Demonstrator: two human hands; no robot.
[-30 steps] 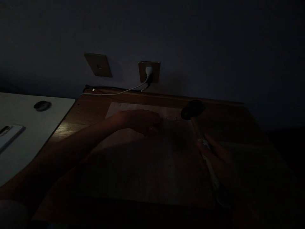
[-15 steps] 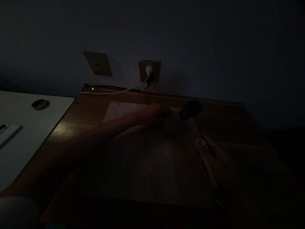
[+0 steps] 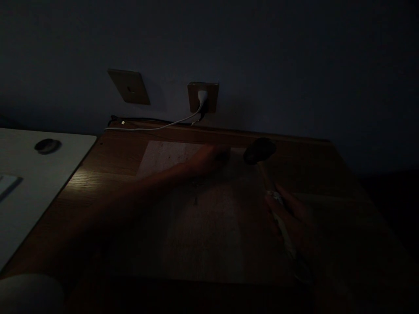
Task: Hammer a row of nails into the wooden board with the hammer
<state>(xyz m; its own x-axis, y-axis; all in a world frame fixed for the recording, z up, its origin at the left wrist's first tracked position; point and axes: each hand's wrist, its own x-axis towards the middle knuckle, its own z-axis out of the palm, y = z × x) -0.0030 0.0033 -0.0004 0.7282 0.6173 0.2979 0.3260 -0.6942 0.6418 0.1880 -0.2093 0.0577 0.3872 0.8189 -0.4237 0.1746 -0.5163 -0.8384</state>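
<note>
While right fingers (image 3: 290,199) wrap hammer handle (image 3: 266,176) | dark head (image 3: 260,151) beyond them

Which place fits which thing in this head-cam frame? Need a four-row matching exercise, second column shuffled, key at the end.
Things
1. dark-headed mallet with a light wooden handle
2. small white plastic plug
3. dark round object
4. pale rectangular panel

Places
A. on the white flat surface at the picture's left
B. lying on the brown wooden tabletop
C. gripped in the person's right hand
D. in the tan outlet plate on the wall

Pairs: 1-C, 2-D, 3-A, 4-B
</note>
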